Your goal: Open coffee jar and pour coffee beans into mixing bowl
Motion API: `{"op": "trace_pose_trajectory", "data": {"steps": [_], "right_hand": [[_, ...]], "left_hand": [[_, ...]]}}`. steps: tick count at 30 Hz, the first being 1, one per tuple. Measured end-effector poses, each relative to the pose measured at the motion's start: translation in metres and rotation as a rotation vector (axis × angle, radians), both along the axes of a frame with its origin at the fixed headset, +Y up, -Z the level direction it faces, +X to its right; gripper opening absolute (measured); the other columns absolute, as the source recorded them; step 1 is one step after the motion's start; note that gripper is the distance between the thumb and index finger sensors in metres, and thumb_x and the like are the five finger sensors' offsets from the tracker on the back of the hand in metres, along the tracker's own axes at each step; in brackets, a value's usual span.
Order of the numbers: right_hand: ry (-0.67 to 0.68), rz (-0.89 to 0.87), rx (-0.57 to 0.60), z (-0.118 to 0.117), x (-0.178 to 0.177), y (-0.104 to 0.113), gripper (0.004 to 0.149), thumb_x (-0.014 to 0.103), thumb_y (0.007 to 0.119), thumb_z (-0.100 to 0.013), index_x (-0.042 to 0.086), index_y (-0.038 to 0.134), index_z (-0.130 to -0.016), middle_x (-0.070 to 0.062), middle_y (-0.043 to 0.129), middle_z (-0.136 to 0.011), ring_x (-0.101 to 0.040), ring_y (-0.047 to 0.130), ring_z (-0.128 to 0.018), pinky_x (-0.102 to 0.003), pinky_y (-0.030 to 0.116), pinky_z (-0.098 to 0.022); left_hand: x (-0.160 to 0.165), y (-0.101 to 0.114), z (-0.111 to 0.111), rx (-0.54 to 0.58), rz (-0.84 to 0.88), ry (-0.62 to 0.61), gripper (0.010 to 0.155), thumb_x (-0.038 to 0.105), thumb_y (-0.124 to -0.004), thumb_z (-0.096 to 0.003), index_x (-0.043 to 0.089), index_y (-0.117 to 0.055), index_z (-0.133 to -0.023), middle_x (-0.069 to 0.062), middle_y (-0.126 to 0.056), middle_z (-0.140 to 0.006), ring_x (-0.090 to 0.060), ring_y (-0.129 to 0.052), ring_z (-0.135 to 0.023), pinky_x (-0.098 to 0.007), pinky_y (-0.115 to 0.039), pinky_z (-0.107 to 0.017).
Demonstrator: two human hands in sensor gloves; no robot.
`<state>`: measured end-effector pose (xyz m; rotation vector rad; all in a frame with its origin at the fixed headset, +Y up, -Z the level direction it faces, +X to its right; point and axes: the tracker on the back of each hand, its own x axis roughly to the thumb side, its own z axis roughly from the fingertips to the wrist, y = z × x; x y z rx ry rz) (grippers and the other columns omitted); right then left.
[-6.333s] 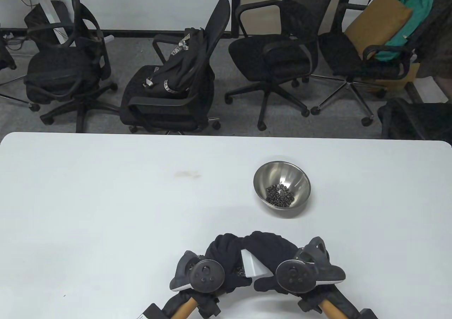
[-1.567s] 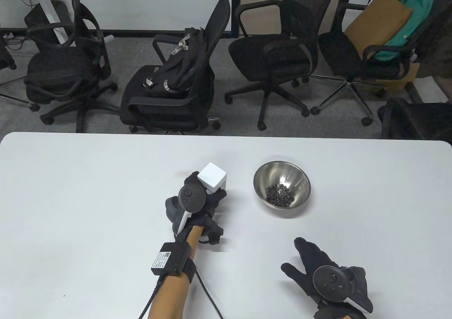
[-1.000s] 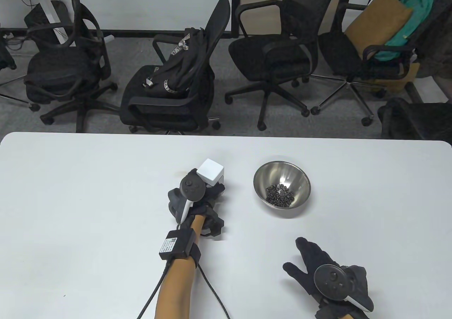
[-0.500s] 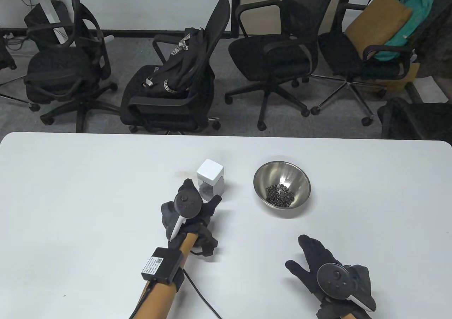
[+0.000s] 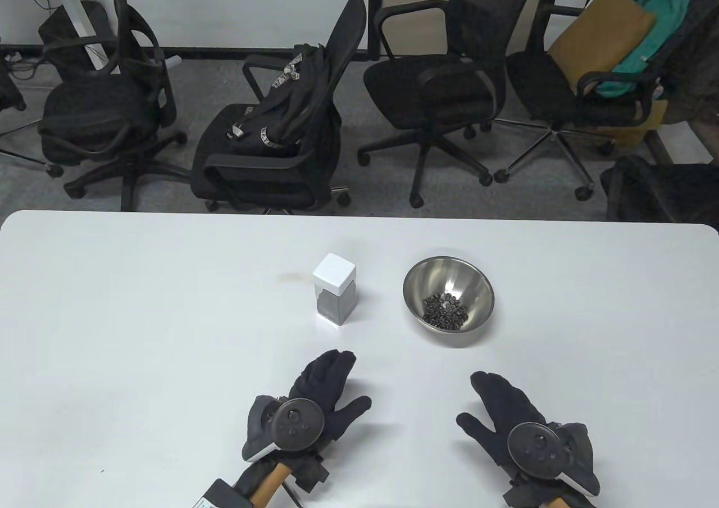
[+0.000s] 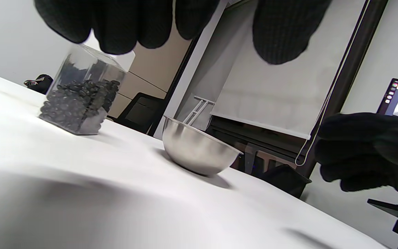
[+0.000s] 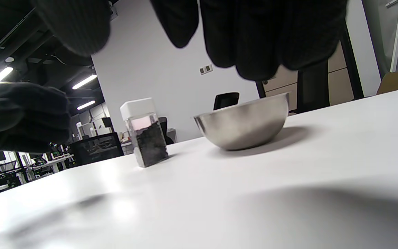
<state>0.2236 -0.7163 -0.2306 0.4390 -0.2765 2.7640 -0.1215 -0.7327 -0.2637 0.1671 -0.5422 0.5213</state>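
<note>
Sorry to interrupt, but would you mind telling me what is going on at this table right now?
Nobody is holding anything at the moment. The clear square coffee jar with its white lid on stands upright on the white table, part full of beans, apart from the round steel mixing bowl that already holds some dark coffee beans. The gloved left hand and right hand rest open near the front edge.

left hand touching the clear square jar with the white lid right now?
No. The left hand lies open on the white table, apart from the clear square jar with the white lid.
</note>
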Motion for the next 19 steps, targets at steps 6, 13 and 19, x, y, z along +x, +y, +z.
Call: {"op": "trace_pose_trajectory", "data": {"steps": [6,13,19], "right_hand": [[0.027,0.006,0.006,0.002,-0.003,-0.001,0.074,0.054,0.068,-0.060,0.009,0.048,-0.114,-0.030,0.062,-0.107,-0.050,0.074,-0.088,-0.064,0.068,-0.065],[0.044,0.020,0.003,0.002,-0.005,-0.002,0.074,0.054,0.068,-0.060,0.008,0.048,-0.114,-0.031,0.062,-0.106,-0.050,0.074,-0.088,-0.064,0.068,-0.064],[0.045,0.028,-0.008,0.002,-0.005,-0.002,0.074,0.054,0.068,-0.060,0.007,0.049,-0.114,-0.031,0.063,-0.106,-0.049,0.075,-0.087,-0.064,0.069,-0.064]], "left_hand": [[-0.008,-0.007,0.001,-0.013,0.018,-0.007,0.078,0.054,-0.079,-0.0571,0.007,-0.060,-0.117,-0.025,-0.065,-0.112,-0.049,-0.077,-0.099,-0.065,-0.069,-0.070],[-0.005,-0.008,0.003,-0.002,-0.013,-0.031,0.077,0.053,-0.079,-0.0575,0.007,-0.060,-0.116,-0.025,-0.065,-0.112,-0.049,-0.077,-0.099,-0.065,-0.069,-0.070],[0.001,-0.013,0.007,0.006,-0.075,-0.060,0.077,0.053,-0.078,-0.0577,0.007,-0.059,-0.116,-0.024,-0.065,-0.112,-0.049,-0.078,-0.099,-0.064,-0.070,-0.070]]}}
